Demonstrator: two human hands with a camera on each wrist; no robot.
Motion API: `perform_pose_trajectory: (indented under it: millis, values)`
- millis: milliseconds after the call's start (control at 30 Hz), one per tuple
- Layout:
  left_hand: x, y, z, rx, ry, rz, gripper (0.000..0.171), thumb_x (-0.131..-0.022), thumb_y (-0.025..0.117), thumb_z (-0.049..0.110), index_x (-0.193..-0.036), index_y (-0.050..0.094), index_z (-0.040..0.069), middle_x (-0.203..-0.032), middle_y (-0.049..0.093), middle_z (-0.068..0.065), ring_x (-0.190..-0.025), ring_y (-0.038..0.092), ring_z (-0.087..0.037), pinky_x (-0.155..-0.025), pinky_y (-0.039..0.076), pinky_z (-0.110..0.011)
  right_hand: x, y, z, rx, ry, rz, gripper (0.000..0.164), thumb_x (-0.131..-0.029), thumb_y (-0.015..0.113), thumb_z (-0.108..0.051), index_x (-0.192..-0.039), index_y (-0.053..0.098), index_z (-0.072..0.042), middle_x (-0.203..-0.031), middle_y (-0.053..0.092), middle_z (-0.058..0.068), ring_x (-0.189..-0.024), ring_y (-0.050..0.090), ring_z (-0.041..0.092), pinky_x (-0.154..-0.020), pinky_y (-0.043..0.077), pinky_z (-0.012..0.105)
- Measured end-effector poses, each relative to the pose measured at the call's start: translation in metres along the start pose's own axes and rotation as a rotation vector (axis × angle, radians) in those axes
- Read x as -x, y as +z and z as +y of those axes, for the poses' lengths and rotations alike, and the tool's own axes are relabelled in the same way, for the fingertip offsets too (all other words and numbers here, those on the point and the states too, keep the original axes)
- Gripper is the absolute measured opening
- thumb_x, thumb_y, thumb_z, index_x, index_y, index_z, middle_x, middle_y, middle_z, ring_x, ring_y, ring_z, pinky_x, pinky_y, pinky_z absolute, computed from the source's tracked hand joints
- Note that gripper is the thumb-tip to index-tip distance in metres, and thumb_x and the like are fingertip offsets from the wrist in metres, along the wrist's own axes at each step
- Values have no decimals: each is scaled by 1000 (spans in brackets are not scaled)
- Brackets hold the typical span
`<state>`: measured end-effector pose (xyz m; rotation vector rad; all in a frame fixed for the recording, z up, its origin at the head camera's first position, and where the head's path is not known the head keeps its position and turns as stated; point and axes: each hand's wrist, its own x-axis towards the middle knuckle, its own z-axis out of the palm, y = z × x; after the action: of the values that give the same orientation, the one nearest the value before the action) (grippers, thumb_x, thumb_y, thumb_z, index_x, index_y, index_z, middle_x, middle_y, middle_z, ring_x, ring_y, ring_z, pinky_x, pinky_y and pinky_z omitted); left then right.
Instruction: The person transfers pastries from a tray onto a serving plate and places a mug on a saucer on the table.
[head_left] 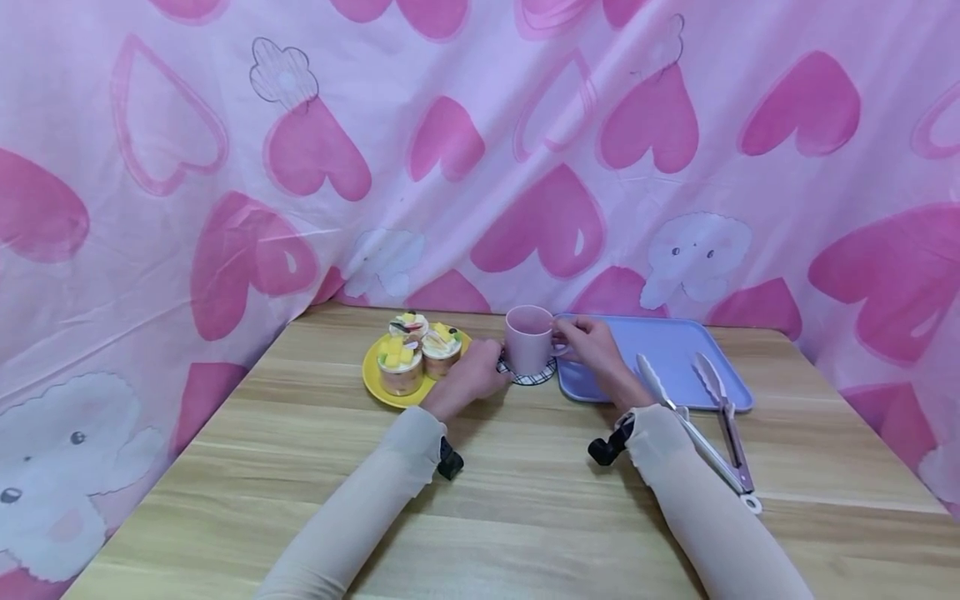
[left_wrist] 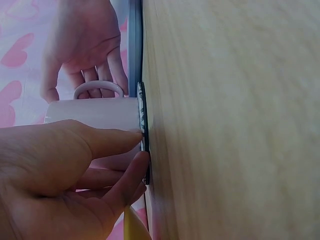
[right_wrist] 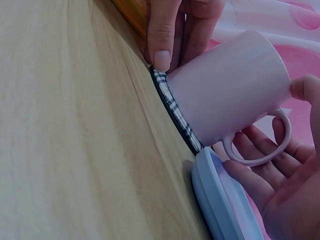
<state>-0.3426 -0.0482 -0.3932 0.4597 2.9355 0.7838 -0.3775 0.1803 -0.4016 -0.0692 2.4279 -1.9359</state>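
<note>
A pink mug (head_left: 528, 343) stands upright on a round black-and-white checked coaster (head_left: 534, 377). At the coaster's left edge, my left hand (head_left: 474, 371) pinches the rim between thumb and finger, close beside the mug's base; the left wrist view shows the thumb (left_wrist: 117, 142) on that edge. My right hand (head_left: 592, 346) is at the mug's handle side. Its fingers lie loosely extended behind the handle (right_wrist: 260, 157), with the thumb (right_wrist: 303, 87) right at the mug's rim in the right wrist view.
Left of the mug, a yellow plate (head_left: 372, 385) bears three fruit-topped dessert cups (head_left: 401, 367). On the right lies a blue tray (head_left: 660, 333), its edge close to the coaster. Tongs (head_left: 723, 467) lean over the tray's front rim. A pink heart-print curtain (head_left: 450, 208) hangs behind the wooden table (head_left: 525, 517).
</note>
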Motion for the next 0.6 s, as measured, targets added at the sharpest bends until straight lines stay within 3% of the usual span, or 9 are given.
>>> perform_pose_trajectory:
  millis: [433,533,600]
  values:
    - [0,0,-8,3,3,10,36,-97,81,18,-127,71,2,-123,76,-15,-102,66,-22,-95,62,-39,2,4,5,-16,-52,-77,60,-107,65,-50,-137,62,2,-149,64,26,-136,65,37,-116,55,53]
    - [-4,3,-13,10,-14,2,36,-96,81,19,-126,71,3,-120,76,-13,-99,66,-23,-92,61,-38,3,5,7,-18,-42,-88,62,-107,64,-50,-140,60,2,-148,64,26,-137,64,39,-117,54,53]
    - [-4,2,-15,29,-27,-2,35,-96,81,19,-125,70,3,-111,74,-11,-92,65,-21,-82,61,-35,4,5,9,-17,-35,-88,63,-108,63,-49,-142,58,3,-147,64,27,-139,62,40,-118,54,53]
